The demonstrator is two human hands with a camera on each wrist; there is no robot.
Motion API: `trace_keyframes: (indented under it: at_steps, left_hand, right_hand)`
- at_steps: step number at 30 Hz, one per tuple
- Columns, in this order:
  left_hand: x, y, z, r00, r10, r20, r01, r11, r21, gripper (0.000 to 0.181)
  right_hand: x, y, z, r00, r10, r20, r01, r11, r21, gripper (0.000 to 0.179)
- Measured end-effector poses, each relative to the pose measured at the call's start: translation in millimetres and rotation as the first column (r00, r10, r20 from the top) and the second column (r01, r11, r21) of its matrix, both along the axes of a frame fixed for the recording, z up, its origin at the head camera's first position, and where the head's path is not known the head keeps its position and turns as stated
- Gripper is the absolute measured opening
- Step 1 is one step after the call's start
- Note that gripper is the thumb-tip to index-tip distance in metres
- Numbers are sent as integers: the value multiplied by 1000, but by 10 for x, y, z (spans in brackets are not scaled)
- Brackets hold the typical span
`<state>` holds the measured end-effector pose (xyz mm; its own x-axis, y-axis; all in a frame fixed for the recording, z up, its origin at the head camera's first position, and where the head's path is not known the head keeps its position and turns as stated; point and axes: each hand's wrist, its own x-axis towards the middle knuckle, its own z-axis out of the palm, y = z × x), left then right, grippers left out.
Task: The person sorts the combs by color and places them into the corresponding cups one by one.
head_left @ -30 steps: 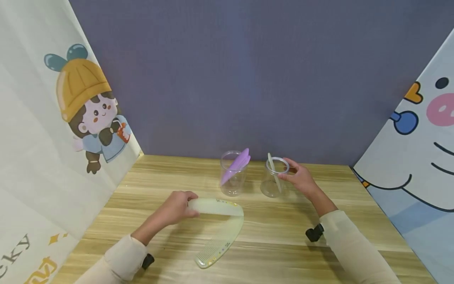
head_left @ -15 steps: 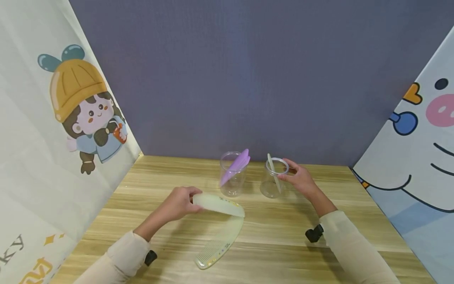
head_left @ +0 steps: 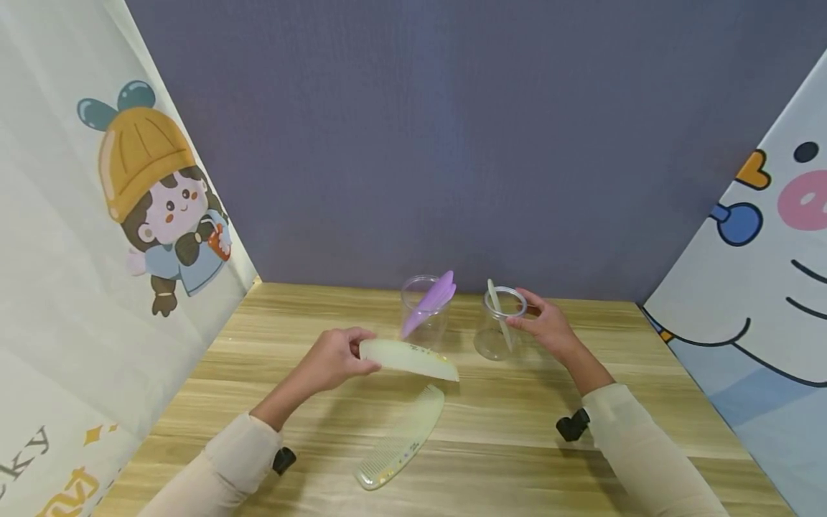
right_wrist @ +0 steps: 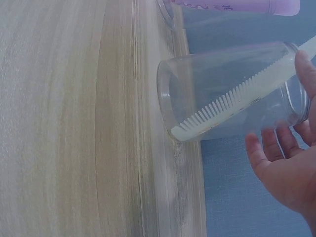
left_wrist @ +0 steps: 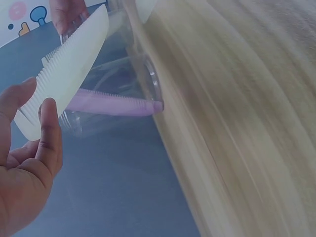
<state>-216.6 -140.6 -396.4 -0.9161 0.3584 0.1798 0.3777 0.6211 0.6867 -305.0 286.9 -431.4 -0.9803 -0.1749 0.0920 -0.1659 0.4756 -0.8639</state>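
My left hand (head_left: 336, 361) pinches one end of a pale green comb (head_left: 408, 358), raised over the table with its teeth facing down. A second pale green comb (head_left: 402, 439) lies flat on the table just below it. My right hand (head_left: 546, 327) grips the rim of a clear plastic cup (head_left: 486, 336) standing upright. Inside that cup leans another pale green comb (right_wrist: 232, 101), its top sticking out past the rim. In the left wrist view, the held comb (left_wrist: 74, 66) sits between thumb and fingers and overlaps the other cup.
Left of the right-hand cup stands another clear plastic cup (head_left: 412, 294) with purple combs (head_left: 431, 305) leaning in it. The wood-grain table (head_left: 517, 459) ends at a grey-blue back panel (head_left: 413, 143). Printed cartoon panels flank both sides.
My left hand has lifted its comb off the one on the table and moved it up and right, toward the cups. The right hand and its cup have stayed in place.
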Motion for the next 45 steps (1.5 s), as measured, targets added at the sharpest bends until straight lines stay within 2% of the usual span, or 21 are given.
trace_keyframes:
  at_steps: [8, 14, 20, 26, 30, 34, 40, 45]
  left_hand:
    - [-40, 66, 86, 1000, 9, 12, -10, 999, 44, 52]
    - [-81, 139, 163, 1000, -15, -7, 15, 997, 74, 46]
    - [-131, 233, 260, 1000, -26, 5, 26, 993, 116, 48]
    - [-174, 301, 359, 999, -46, -18, 48, 989, 141, 48]
    - [-214, 342, 416, 999, -39, -18, 41, 987, 155, 51]
    - [-262, 400, 479, 998, -44, -42, 51, 985, 168, 53]
    - [-334, 511, 581, 993, -42, -113, 60, 984, 167, 54]
    - [-388, 601, 630, 992, -27, -125, 49, 984, 172, 54]
  right_hand:
    - [21, -26, 9, 1000, -7, 3, 7, 1000, -11, 85]
    - [32, -51, 22, 1000, -11, -4, 11, 1000, -9, 85]
    - [36, -83, 27, 1000, -11, 0, 11, 1000, -9, 84]
    - [29, -101, 26, 1000, -17, 11, 17, 1000, -24, 83]
    - [23, -108, 30, 1000, -20, 9, 20, 1000, -23, 83]
    - [34, -107, 41, 1000, -22, 10, 22, 1000, -19, 83]
    - [69, -134, 51, 999, -27, 30, 29, 999, -37, 80]
    - [73, -172, 30, 999, -28, 22, 29, 998, -61, 80]
